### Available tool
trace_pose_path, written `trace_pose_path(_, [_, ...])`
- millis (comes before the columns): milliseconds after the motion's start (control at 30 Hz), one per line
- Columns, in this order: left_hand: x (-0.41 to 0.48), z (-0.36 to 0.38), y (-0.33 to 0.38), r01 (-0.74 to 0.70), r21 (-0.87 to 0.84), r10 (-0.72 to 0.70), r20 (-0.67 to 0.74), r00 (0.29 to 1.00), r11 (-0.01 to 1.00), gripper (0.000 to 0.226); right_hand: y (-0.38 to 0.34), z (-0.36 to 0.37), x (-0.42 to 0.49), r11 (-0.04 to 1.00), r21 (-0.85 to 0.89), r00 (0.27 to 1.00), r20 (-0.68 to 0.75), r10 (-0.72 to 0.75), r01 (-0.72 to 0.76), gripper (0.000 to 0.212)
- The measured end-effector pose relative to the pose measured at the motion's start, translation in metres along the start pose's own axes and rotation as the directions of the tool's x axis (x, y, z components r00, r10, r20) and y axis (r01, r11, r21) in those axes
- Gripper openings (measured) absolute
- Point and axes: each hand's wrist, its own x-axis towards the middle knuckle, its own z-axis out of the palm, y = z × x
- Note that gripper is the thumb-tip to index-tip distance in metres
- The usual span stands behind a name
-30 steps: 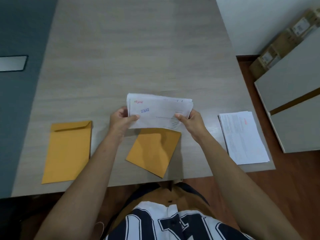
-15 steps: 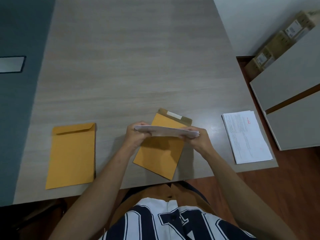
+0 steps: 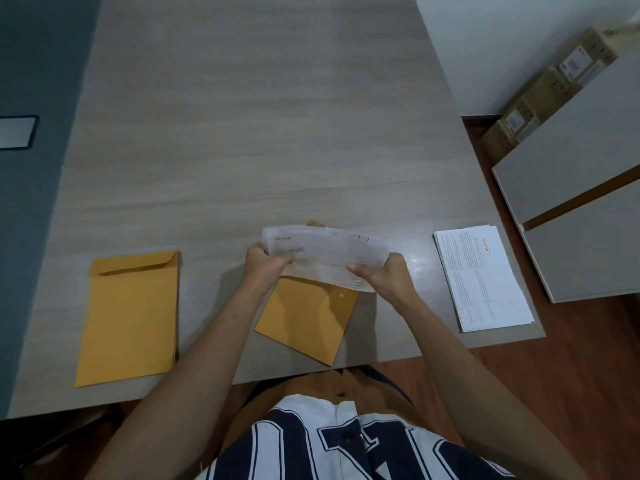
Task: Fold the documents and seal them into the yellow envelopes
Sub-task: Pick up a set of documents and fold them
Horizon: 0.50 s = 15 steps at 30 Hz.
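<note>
I hold a folded bundle of white printed documents [image 3: 325,256] above the table, tilted with its face towards me. My left hand [image 3: 265,266] grips its left end and my right hand [image 3: 384,277] grips its right end. Under the bundle a yellow envelope [image 3: 308,317] lies askew near the table's front edge, its top mostly hidden by the papers. A second yellow envelope [image 3: 130,317] lies flat at the left with its flap down. A stack of unfolded white documents [image 3: 483,278] sits at the table's right corner.
The wooden table [image 3: 242,133] stretches away in front of me. At its right stands a grey cabinet [image 3: 581,209], with cardboard boxes [image 3: 547,88] on the floor behind it. A dark grey surface with a white panel [image 3: 15,131] borders the left side.
The bundle dropped flat and edge-on over the envelope half a second ago. It has since tilted back up, showing its printed face, and hides the envelope's flap again.
</note>
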Motion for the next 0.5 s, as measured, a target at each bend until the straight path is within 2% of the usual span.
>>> trace_pose_path(100, [0.006,0.013,0.005,-0.067,0.045,0.068,-0.033,0.997,0.997,0.024,-0.008,-0.017,0.005,0.999,0.006,0.999,0.006,-0.032,0.032,0.029])
trace_pose_path(200, [0.007,0.033,0.001,-0.078,0.171,0.101,-0.131,0.986,0.982,0.059,-0.011,-0.045,0.016,0.999,0.016,0.998,-0.044,-0.035,0.036,0.029])
trace_pose_path(267, [0.003,0.046,-0.004,-0.126,0.33,0.18,-0.139,0.974,0.936,0.065,-0.012,-0.066,0.024,1.0,0.007,0.995,-0.094,-0.028,0.029,0.032])
trace_pose_path(333, [0.0,0.062,-0.01,-0.187,0.526,0.221,-0.002,0.975,0.83,0.073,-0.013,-0.087,0.029,0.999,0.02,0.992,-0.127,-0.027,0.03,0.033])
trace_pose_path(400, [0.0,0.072,-0.016,-0.277,0.696,0.216,0.176,0.96,0.662,0.089,-0.016,-0.102,0.032,0.999,0.029,0.99,-0.139,-0.035,0.039,0.031])
trace_pose_path(500, [0.003,0.077,-0.021,-0.36,0.843,0.212,0.296,0.931,0.4,0.106,-0.021,-0.118,0.036,0.999,0.015,0.991,-0.12,-0.05,0.053,0.026])
